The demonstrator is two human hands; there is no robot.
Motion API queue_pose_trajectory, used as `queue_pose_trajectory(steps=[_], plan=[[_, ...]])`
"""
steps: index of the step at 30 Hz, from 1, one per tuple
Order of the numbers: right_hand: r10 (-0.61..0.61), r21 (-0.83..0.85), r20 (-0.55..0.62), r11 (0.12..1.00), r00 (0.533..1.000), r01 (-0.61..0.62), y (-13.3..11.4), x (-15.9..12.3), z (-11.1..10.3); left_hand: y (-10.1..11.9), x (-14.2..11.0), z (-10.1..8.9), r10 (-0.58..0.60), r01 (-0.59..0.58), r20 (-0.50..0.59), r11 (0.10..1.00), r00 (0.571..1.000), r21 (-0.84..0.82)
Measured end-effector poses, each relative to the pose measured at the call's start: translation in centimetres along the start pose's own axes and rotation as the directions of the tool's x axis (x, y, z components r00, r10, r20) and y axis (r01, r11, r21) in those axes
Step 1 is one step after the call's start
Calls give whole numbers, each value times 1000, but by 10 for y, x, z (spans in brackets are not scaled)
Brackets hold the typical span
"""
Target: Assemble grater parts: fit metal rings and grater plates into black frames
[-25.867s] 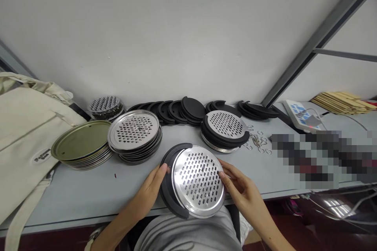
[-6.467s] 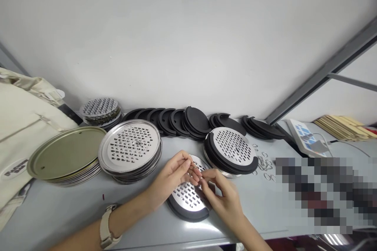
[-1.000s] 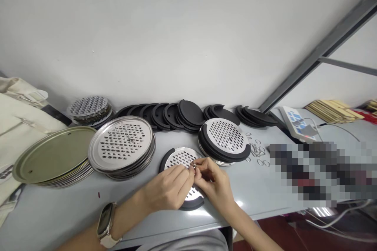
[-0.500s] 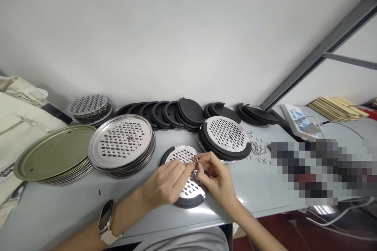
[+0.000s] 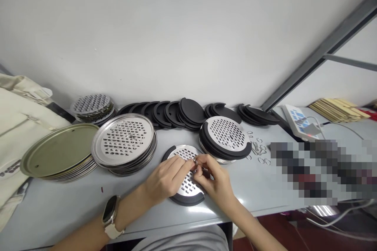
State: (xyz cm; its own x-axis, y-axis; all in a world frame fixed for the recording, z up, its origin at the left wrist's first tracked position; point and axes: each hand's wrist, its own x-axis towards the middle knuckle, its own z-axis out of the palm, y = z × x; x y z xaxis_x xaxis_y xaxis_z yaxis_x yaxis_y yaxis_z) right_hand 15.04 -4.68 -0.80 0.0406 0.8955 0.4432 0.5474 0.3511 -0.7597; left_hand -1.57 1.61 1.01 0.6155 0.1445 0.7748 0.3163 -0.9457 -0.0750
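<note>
Both my hands meet over a round perforated metal disc point(image 5: 188, 189) with a black rim piece point(image 5: 188, 200) along its near edge. My left hand point(image 5: 167, 177) is closed, its fingertips pinching a small shiny metal piece point(image 5: 195, 161). From the other side my right hand point(image 5: 217, 182) pinches the same piece between thumb and fingers. Its shape is mostly hidden by the fingers; it may be a ring. Just beyond my right hand stands a stack of similar discs with black rims, a perforated disc point(image 5: 228, 133) on top.
Loose metal rings point(image 5: 261, 160) lie right of that stack. On the left are a stack of metal trays point(image 5: 98, 153), green trays point(image 5: 59, 151) and perforated plates point(image 5: 90, 104). Black round holders point(image 5: 191, 111) line the wall. A power strip point(image 5: 296, 119) and wooden pieces point(image 5: 338, 110) sit far right.
The view has shifted slightly, so the things on the left appear a little further right. My two hands stay together at the small metal piece, fingers only slightly moved.
</note>
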Motion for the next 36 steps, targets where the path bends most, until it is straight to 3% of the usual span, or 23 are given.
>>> queue_pose_trajectory(steps=[9, 20, 25, 27, 29, 32, 36], plan=[[-20, -14, 17, 1000, 1000, 20, 1, -2, 0, 2, 0, -4, -103, 109, 102, 992, 990, -62], [-62, -60, 48, 996, 997, 65, 6, -5, 2, 4, 9, -7, -83, 84, 58, 996, 995, -24], [-39, -47, 43, 998, 998, 41, 5, -4, 3, 2, 6, -3, -98, 100, 37, 993, 995, -56], [-27, -46, 32, 999, 999, 29, 4, -4, 3, 3, 3, 0, -154, 160, 57, 980, 986, -119], [-16, -41, 24, 999, 1000, 17, 4, -4, 3, 5, 0, 2, -296, 315, 114, 921, 948, -229], [-8, -16, 24, 1000, 1000, 8, 4, -4, 2, 5, 1, 3, -514, 567, 242, 730, 823, -380], [-10, 30, 39, 1000, 999, 8, 2, -4, 2, 3, 7, 0, -547, 667, 392, 519, 740, -535]])
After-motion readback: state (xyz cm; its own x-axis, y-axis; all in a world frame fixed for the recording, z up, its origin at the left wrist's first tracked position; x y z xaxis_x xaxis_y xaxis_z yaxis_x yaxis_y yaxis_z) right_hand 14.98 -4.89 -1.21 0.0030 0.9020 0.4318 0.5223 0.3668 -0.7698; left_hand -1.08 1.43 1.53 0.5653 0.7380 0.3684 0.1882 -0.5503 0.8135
